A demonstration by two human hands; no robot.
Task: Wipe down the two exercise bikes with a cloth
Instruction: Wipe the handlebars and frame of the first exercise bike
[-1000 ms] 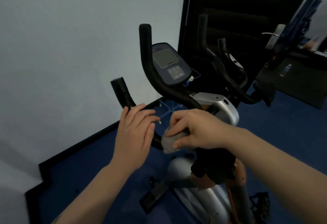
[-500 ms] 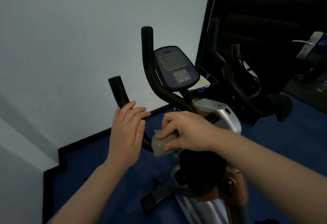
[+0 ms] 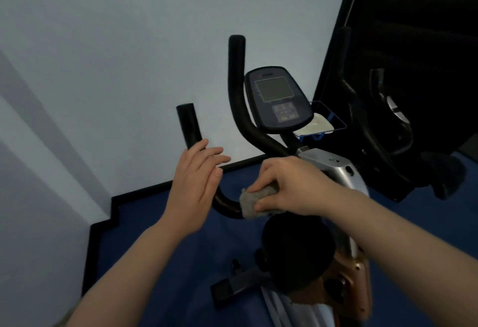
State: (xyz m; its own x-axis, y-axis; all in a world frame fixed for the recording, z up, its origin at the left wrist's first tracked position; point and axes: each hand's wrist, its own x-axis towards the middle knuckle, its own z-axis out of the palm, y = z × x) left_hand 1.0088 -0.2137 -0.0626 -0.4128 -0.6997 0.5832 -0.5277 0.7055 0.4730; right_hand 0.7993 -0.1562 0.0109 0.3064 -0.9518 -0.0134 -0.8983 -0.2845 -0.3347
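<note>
A silver exercise bike (image 3: pixel 333 169) with black handlebars and a dark console (image 3: pixel 278 99) stands in front of me. My right hand (image 3: pixel 289 187) grips a grey cloth (image 3: pixel 254 202) wrapped on the low bend of the left handlebar (image 3: pixel 227 204). My left hand (image 3: pixel 196 184) lies with straight fingers against that same bar, just below its upright end (image 3: pixel 187 125). A second, dark bike (image 3: pixel 377 125) stands behind to the right, hard to make out in the shadow.
A pale wall (image 3: pixel 116 55) runs close on the left with a black skirting (image 3: pixel 144 189) above blue carpet (image 3: pixel 160 244). A blue wire tray (image 3: pixel 328 119) holding something white sits behind the console. The bike's black base foot (image 3: pixel 232 288) juts out low.
The view has shifted left and up, so the bike sits further right. My right hand with the cloth has slid a little along the bar's bend. My left hand stays on the bar.
</note>
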